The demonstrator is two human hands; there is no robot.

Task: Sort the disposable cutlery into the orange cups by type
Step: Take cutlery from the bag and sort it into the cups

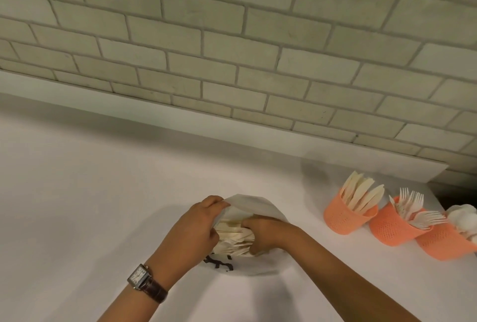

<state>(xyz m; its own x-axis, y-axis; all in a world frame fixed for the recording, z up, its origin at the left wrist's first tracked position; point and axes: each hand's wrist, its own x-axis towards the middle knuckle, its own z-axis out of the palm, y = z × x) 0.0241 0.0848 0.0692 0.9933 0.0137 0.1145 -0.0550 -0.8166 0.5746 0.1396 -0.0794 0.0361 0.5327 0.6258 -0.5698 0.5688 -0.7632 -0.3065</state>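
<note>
A white paper bag (254, 205) with black print lies on the counter, its mouth held open. My left hand (196, 228) grips the bag's near rim. Reaching into the bag, my right hand (268, 234) curls its fingers round a bundle of pale disposable cutlery (233, 237). Three orange mesh cups stand in a row at the right: one (344, 219) holds knives, the middle one (389, 228) holds forks, and the last (441, 243), cut by the frame edge, holds spoons (463, 217).
The white counter (90, 192) runs back to a pale brick wall (232, 50). Its right end stops just past the cups, with a dark gap (454, 196) behind them. A brown-strapped watch (144, 283) sits on my left wrist.
</note>
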